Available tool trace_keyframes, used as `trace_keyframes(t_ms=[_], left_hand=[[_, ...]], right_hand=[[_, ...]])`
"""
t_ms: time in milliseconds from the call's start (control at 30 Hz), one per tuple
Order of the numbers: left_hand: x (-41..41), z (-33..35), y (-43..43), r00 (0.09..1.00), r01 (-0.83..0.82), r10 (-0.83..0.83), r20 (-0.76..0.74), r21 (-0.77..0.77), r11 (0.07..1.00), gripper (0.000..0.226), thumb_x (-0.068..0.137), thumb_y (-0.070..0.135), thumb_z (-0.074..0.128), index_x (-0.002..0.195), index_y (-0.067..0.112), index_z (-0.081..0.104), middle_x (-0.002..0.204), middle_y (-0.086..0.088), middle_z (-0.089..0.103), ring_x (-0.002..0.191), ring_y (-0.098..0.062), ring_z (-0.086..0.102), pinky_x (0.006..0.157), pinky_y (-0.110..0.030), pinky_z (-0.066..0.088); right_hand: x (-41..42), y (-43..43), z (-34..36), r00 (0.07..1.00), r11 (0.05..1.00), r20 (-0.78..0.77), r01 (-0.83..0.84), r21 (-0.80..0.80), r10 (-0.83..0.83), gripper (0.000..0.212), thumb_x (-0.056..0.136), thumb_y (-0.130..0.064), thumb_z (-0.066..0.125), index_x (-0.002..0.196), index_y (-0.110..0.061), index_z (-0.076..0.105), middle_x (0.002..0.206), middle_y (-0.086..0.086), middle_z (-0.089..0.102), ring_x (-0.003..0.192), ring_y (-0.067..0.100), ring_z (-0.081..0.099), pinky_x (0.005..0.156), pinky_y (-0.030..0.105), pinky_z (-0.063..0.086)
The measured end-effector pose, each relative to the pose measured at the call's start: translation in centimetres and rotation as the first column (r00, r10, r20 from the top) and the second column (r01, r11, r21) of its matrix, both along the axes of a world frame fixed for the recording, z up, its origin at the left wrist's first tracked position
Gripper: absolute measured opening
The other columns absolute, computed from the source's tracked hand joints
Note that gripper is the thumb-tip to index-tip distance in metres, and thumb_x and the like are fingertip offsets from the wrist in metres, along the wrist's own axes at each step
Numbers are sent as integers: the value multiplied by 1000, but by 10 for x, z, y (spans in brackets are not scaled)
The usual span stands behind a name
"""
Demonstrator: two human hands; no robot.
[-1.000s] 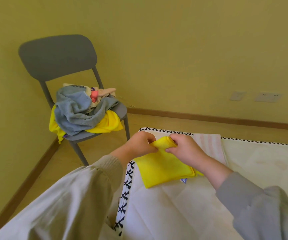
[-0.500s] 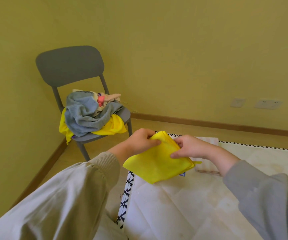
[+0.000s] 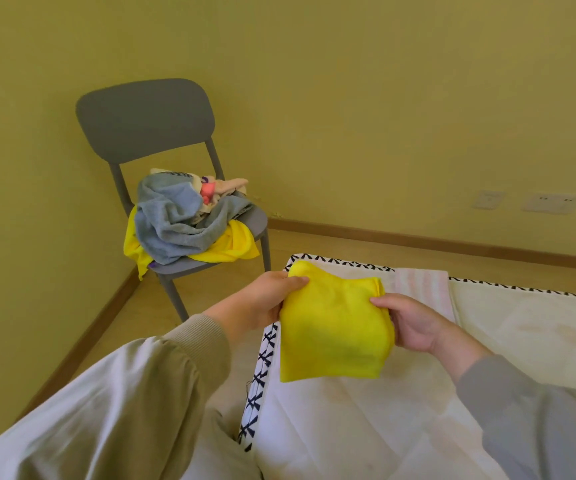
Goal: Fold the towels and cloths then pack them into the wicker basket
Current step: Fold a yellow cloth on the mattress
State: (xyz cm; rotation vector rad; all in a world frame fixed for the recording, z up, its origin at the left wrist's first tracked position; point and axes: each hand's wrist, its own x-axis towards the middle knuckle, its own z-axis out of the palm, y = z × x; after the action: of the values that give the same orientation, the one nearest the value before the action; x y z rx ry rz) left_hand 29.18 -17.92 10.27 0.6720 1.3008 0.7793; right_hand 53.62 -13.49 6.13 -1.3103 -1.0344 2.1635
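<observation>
Head view: left hand (image 3: 262, 303) and right hand (image 3: 414, 323) hold the folded yellow cloth (image 3: 331, 330) over the mattress (image 3: 348, 427) corner, fingers (image 3: 380, 301) pinching opposite edges; keeping layers aligned should give a tidy fold.

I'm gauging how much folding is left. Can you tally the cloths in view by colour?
Yellow: 2, the held folded cloth and a loose cloth on the chair
Grey-blue: 1, bunched towel
Cream-peach: 1, crumpled cloth
Pink-striped: 1, striped towel on the mattress
Total: 5 seen; more may lie hidden
</observation>
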Motion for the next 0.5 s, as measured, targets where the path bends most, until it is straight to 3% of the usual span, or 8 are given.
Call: trace_keyframes(t_ms=[33,100,167,233,300,367,433,500], left_hand=[[1,-5,3,1000,-25,25,-3,-28,999,18,96,19,56,110,8,56,104,-11,66,91,-24,66,73,-34,56],[2,-20,12,983,-51,46,-177,-25,998,20,95,22,57,108,7,58,103,-11,66,91,-25,66,74,-35,55],[5,-38,20,881,0,28,-472,59,998,13,93,24,59,90,11,59,82,-6,62,73,-19,60,62,-28,49],[9,-58,25,764,71,28,-645,127,989,23,91,19,59,70,12,52,64,-3,47,56,-14,43,52,-24,34],[11,-77,29,724,71,50,-688,147,987,35,89,14,59,57,16,45,56,-1,40,52,-13,36,48,-23,26],[11,-91,35,704,46,67,-707,139,989,37,90,12,58,55,18,44,54,0,40,50,-14,38,47,-22,27],[9,-101,42,742,-4,81,-666,115,993,27,92,12,56,65,14,54,59,-1,48,50,-16,51,46,-22,39],[9,-104,48,814,-70,91,-573,59,996,12,95,10,52,90,8,63,68,-3,56,43,-11,58,42,-21,46]], right_hand=[[0,4,0,999,1000,34,-12,12,11,23,81,-13,61,103,-8,64,87,9,72,73,20,68,69,30,53],[-1,13,-5,990,996,134,-49,73,39,16,92,-12,54,105,-8,63,88,9,71,73,20,67,67,33,53],[-4,20,-15,956,980,285,-121,160,72,13,96,-12,52,103,-9,63,90,7,69,72,18,67,55,30,55],[-11,26,-29,878,941,475,-207,266,59,10,96,-12,53,99,-10,62,86,5,66,72,18,64,50,25,51],[-17,36,-48,787,882,616,-294,369,5,9,94,-14,56,89,-12,63,80,5,63,72,20,60,56,25,48],[-20,45,-62,740,853,672,-329,405,-34,14,91,-16,61,76,-14,63,73,4,60,70,20,56,62,27,42],[-20,53,-70,720,861,692,-320,396,-51,14,87,-17,66,75,-9,65,71,8,59,69,21,54,63,28,38],[-20,59,-74,707,882,706,-304,360,-44,20,85,-17,68,70,-6,62,63,9,54,59,19,51,56,25,36]])
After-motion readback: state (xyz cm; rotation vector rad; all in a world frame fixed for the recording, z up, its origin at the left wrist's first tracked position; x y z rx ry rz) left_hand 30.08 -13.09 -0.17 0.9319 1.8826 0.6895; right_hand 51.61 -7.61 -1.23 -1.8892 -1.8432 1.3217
